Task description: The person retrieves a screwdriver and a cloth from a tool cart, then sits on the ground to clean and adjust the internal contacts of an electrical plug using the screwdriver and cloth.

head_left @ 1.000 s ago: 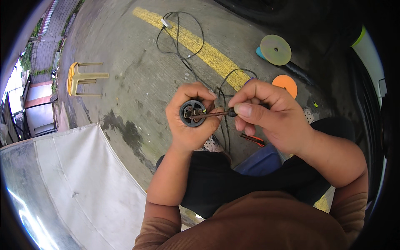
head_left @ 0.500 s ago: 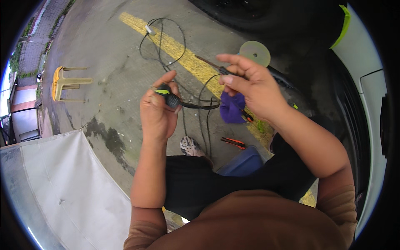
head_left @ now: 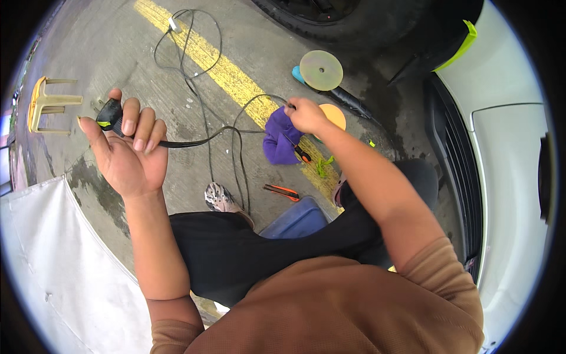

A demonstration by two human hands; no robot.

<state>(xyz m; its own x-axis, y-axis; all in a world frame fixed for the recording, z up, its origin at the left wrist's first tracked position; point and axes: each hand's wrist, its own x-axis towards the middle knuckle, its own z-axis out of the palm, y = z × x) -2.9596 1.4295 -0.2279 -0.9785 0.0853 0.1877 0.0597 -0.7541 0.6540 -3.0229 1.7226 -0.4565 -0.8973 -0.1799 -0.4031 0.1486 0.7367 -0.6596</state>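
Note:
In my raised left hand (head_left: pixel 138 141) I grip a black power plug (head_left: pixel 110 112) marked with bright green tape, its prongs pointing up and outward. A flat black cord (head_left: pixel 194 143) trails from it to the right. My right hand (head_left: pixel 308 115) is closed in a pinch beside a bunched purple cloth (head_left: pixel 279 138). A small dark end sticks out between its fingers, and a thin black cable reaches up to it; the rest is hidden. An orange-and-black handled tool (head_left: pixel 302 154) lies against the cloth.
A power tool with a round yellowish disc (head_left: pixel 321 69) lies by a car wheel (head_left: pixel 318 12). Near my feet are an orange utility knife (head_left: pixel 282 192) and a blue container (head_left: pixel 298 221). Cable loops (head_left: pixel 218 53) cross the yellow line. A plastic chair (head_left: pixel 41 106) stands left; a white car panel (head_left: pixel 507 147) right.
My left hand has moved left with the plug, away from my right hand. My right hand has come down near the purple cloth, and the thin pointed piece it held no longer shows.

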